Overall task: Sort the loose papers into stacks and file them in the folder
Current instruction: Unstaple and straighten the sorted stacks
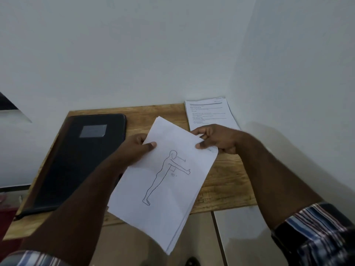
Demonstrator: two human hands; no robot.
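Sheaf of papers held above wooden surface, figure drawing on top. Left hand and right hand pinch its far edges. Step: sorting. Next probably top sheet to stack; printed stack far right, closed black folder far left.

We're looking at what seems to be a small office or study corner. A narrow wood-grain tabletop is sitting tight against plain pale walls, a dark zipped folder is lying on its left side, and a stack of printed pages is resting in the far right corner. Pale floor tiles are showing below the tabletop's near edge.
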